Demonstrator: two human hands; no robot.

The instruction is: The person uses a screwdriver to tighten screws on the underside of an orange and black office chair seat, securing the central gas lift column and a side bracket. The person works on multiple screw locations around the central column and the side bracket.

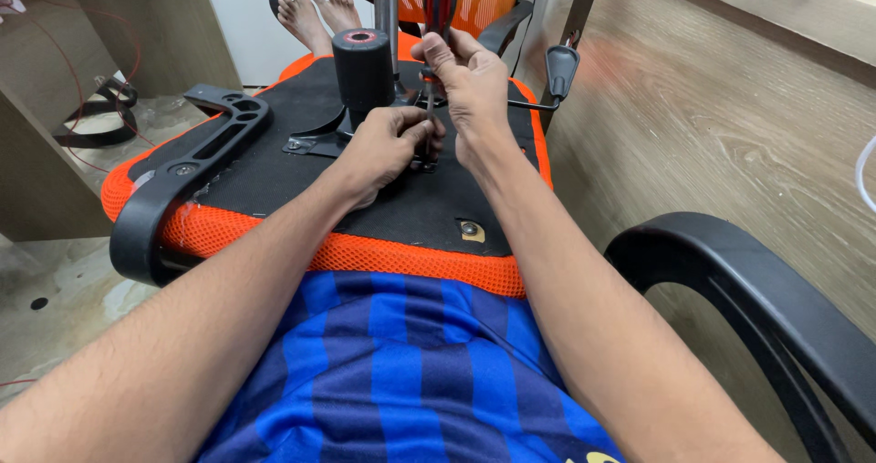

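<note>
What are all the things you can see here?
Chair seat: one, orange edge with black underside, upside down across the lap.
Armrest: one, black, left side of the seat.
Cylinder: one, black, standing up from the seat's middle.
Lever: one, black paddle, right of the seat.
Screwdriver: one, red and black handle, held upright.
Second chair's armrest: one, black, lower right.
Cable: one, red, upper left.
Left hand: at the screwdriver's tip.
Right hand: gripping the screwdriver.
Feet: two, bare, behind the seat.
</note>
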